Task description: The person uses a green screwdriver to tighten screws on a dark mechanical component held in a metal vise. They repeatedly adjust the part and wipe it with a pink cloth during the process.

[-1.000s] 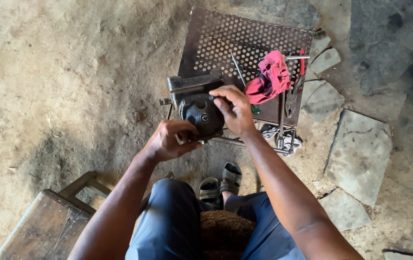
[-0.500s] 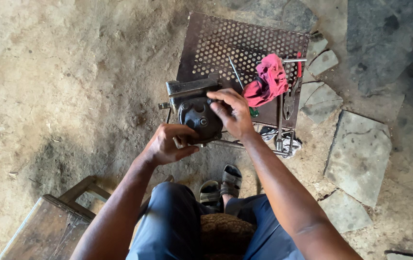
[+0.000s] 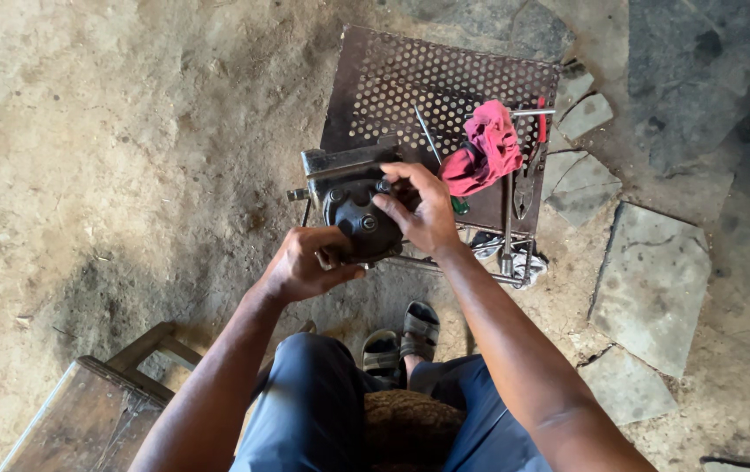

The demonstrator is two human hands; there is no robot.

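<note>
Head view, right hand [image 3: 423, 210] fingers curled on dark metal housing [image 3: 359, 217], left hand [image 3: 305, 262] gripping below

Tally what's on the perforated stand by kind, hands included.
Hands: 2 (left hand, right hand)
Dark metal part: 1
Pink rag: 1
Thin rod: 1
Pliers: 1
Red-handled tool: 1
Total: 7, all on or at the stand. Smaller items may be hidden under the rag.
</note>
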